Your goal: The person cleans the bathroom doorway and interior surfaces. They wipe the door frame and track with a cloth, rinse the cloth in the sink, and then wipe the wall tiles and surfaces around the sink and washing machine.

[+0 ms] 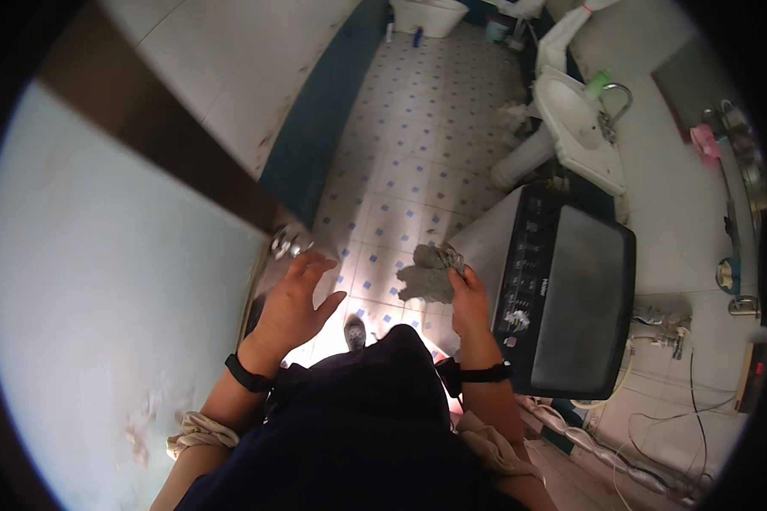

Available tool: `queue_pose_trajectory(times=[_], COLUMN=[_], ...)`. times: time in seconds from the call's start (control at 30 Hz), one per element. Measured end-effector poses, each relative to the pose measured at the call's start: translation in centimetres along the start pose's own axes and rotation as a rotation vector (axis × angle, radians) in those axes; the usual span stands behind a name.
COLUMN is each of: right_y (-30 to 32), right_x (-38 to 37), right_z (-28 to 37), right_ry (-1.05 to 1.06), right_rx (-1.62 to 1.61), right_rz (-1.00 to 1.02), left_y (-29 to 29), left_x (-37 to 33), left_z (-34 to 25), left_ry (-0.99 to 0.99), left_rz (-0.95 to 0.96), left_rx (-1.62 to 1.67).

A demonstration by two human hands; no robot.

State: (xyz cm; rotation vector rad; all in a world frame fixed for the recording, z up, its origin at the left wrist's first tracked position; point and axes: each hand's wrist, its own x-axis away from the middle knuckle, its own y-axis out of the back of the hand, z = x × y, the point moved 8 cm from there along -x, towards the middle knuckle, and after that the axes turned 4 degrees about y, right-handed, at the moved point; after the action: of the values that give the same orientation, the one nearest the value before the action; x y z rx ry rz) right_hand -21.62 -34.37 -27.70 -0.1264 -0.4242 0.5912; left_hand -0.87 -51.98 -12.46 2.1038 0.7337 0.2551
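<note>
A crumpled grey cloth (428,277) hangs from my right hand (470,302), pinched between the thumb and fingers. It hangs over the tiled floor, left of a washing machine (584,298) with a dark lid. My left hand (294,302) is empty, thumb and fingers apart. Just beyond its fingertips is a shiny metal door knob (290,243) on the edge of a pale door (119,255). Whether the fingers touch the knob, I cannot tell.
A white pedestal sink (575,111) with a curved tap stands beyond the washing machine. Pipes and loose cables (656,417) run along the right wall. My shoe (355,332) is on the blue-dotted floor (392,170). At the far end is a white basin-like fixture (430,17).
</note>
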Motion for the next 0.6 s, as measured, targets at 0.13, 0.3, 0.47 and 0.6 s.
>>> queue_pose_trajectory(times=[0.13,0.3,0.47,0.6], right_y=[1.4,4.1,5.7,6.0], right_x=[-5.9,-13.3,-21.8,-27.0], right_z=[3.9,9.0,13.0,16.3], right_ry=[0.039,0.111,0.094,0.103], right_rx=[-0.193,-0.227,-0.348,-0.366], right_rz=[-0.109,-0.241,-0.305,-0.380], left_y=[-2.0,-3.8,-4.9,-6.1], left_x=[-8.1,-18.2,-27.5,-34.4], left_z=[-1.8,-2.8,-5.4,-6.0], left_ry=[-0.070,-0.061,-0.076,-0.061], left_rz=[0.075,0.126,0.118,0.123], left_rx=[0.067,0.101,0.136,0.170])
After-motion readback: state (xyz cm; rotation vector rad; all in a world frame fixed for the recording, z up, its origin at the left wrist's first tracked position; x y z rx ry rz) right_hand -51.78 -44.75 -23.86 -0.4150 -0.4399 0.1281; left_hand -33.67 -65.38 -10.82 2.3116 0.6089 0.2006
